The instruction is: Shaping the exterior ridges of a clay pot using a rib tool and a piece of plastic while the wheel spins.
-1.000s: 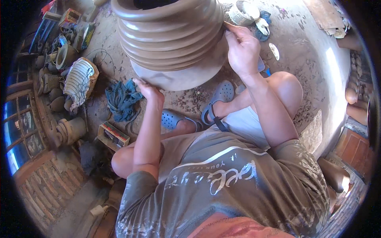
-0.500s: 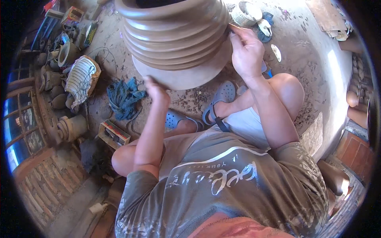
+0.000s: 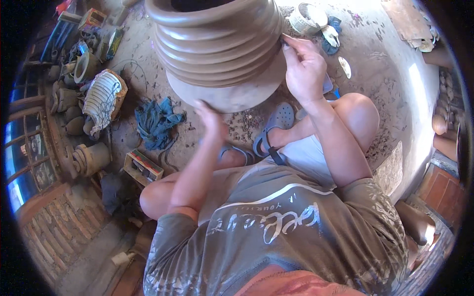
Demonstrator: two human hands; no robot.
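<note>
Ribbed clay pot [image 3: 217, 49] stands at the top middle on a round pale disc [image 3: 256, 96], set over the dusty floor [image 3: 370, 74]; its dark mouth is cut by the upper edge of the view. Nearest the camera spreads the person's dark shirt [image 3: 252, 197], with white script [image 3: 291, 224] across the chest, turned upside down to the view, and a smaller line of print beside it. Light shorts [image 3: 303, 153] show past its hem.

The right hand [image 3: 306, 71] is at the pot's right side, thumb and forefinger drawn together against the lower wall; whether something thin sits in that grip cannot be told. The left hand [image 3: 212, 123] is at the disc's near edge, blurred, so its grip cannot be told; it and its forearm partly hide one grey-blue clog. The other clog [image 3: 280, 121] shows between the forearms, near the disc.

Around lie a ribbed whitish piece [image 3: 101, 96] tangled with cord, a pale bucket [image 3: 307, 18] beyond the right hand, and a crumpled teal cloth [image 3: 155, 123] left of the disc. Smaller still are an open box [image 3: 142, 167] beside the left knee, a printed carton [image 3: 92, 18] at upper left, its lettering too small to read, and a white oval piece [image 3: 344, 67].
</note>
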